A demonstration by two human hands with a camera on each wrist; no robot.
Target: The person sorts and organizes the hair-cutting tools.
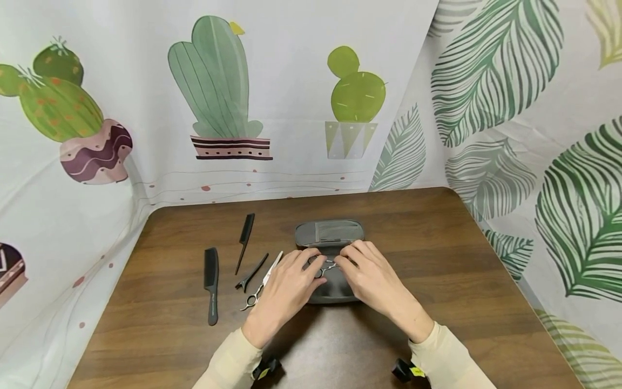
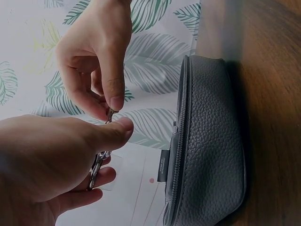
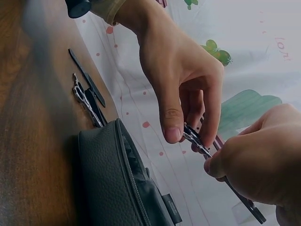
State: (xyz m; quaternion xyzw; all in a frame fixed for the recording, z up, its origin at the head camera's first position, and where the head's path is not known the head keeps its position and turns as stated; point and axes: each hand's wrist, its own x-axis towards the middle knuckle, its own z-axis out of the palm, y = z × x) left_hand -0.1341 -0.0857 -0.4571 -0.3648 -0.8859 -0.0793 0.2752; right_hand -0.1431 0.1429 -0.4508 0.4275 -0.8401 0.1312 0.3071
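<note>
Both hands hold a pair of silver scissors [image 1: 329,265] above an unzipped dark grey case [image 1: 335,294]. My left hand [image 1: 290,278] grips the finger-ring end, thumb and fingers around the handles. Thumb and fingers of my right hand [image 1: 373,275] pinch the scissors farther along; in the right wrist view the blades [image 3: 244,200] run past that hand's fingers. The case's textured side and zip show in the left wrist view, where the case [image 2: 211,141] stands below the hands. Its lid [image 1: 335,231] is folded back, and the hands partly hide its inside.
Left of the case lie a second pair of scissors [image 1: 251,300], a black hair clip [image 1: 252,273], a tail comb [image 1: 245,232] and a wide handled comb [image 1: 211,275]. The wooden table [image 1: 437,237] meets a printed cloth backdrop [image 1: 291,81] at its far edge.
</note>
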